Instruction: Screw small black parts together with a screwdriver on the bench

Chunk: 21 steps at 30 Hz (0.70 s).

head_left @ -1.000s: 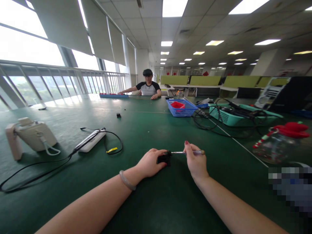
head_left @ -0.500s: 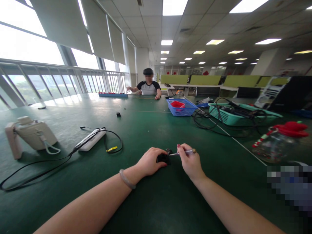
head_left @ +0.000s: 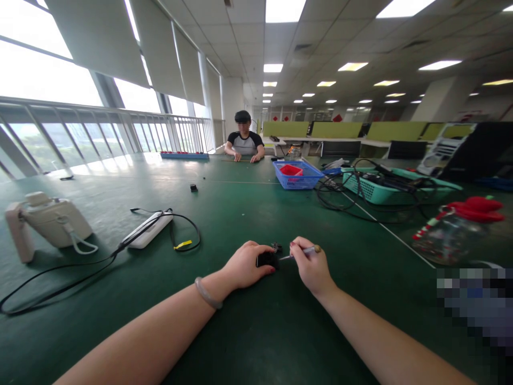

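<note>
My left hand, with a bangle on its wrist, is closed round a small black block-like part on the green table. In my right hand is a screwdriver, pinched by its handle. Its thin shaft points left and its tip is at the right side of the black part; whether it touches cannot be made out. Just behind the part lie some tiny dark metallic pieces, too small to name.
To the left are a white power bank with a black cable and a beige bottle. A blue basket, a green basket and a red-lidded jar stand right. A person sits across the table.
The screwdriver has tilted slightly, its tip a little lower, while my left hand stays on the black part. Across the table, the person's raised hand has come down to the tabletop.
</note>
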Motion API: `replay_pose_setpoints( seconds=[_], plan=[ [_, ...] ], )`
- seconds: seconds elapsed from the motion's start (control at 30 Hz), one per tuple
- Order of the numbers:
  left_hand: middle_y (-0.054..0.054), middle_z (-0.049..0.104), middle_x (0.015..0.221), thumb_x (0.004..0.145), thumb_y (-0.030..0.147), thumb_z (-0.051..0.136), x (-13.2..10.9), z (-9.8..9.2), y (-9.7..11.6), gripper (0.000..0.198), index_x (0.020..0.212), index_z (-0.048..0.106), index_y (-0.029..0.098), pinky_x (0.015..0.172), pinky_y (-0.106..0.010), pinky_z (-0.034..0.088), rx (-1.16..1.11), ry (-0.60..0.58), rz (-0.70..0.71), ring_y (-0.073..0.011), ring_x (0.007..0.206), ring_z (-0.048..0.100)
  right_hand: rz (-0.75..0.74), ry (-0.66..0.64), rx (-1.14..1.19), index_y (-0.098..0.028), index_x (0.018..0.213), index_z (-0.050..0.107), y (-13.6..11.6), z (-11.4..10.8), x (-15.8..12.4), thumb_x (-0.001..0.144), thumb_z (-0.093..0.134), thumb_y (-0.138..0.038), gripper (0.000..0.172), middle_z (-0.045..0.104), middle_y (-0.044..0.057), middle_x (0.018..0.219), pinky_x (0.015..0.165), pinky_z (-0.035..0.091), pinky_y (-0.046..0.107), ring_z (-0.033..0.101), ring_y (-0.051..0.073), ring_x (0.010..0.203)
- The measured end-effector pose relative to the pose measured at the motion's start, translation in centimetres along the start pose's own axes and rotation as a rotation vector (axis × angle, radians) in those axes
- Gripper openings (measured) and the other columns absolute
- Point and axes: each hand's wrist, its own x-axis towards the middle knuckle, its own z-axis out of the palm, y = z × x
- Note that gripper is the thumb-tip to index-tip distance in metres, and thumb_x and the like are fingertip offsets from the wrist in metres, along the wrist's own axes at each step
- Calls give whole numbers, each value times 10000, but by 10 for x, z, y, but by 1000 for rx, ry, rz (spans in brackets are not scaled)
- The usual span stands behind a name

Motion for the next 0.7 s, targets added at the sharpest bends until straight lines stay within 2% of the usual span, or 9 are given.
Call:
replay_pose_setpoints(
  seconds=[0.13,0.27,0.47,0.53,0.6,0.7],
  plan=[
    [-34,671,1124,739,336,698,-1,-1,1,508,1234,598,285,966,-373,455,1,-4,28,-238,1082,565,-15,-32,-49,-201,601,454,-2,1,-1,898,460,-266,305,398,-44,536,513,295,254,404,118,513],
    [-31,662,1177,757,263,664,-1,1,1,472,1225,602,267,988,-362,438,-6,10,49,-228,1087,580,-99,-38,-30,-199,591,444,-8,-1,-4,904,451,-255,318,397,-40,549,529,309,251,406,115,523],
    [-40,671,1174,790,342,652,1,3,0,439,1216,601,253,964,-360,447,-11,0,86,-234,1068,596,-219,-255,-96,-189,630,498,-13,3,-6,889,486,-231,263,490,-25,606,565,335,244,459,115,566],
    [-39,675,1167,801,350,643,1,2,1,431,1218,599,253,955,-359,450,-11,-10,92,-233,1058,601,-243,-284,-117,-189,628,498,-13,4,-7,886,496,-226,260,500,-23,613,572,337,243,465,115,572],
    [-38,673,1168,788,336,659,0,1,1,454,1230,591,256,953,-357,451,-4,-22,90,-233,1060,602,-249,-240,-87,-189,626,499,-13,2,-7,896,484,-231,273,484,-25,600,569,339,244,459,114,563],
    [-43,661,1184,763,327,686,0,1,1,515,1260,571,261,963,-357,448,12,-27,70,-235,1071,599,-199,-59,-34,-194,626,492,-11,-3,-7,919,454,-256,302,436,-30,575,550,330,250,429,117,541]
  ],
)
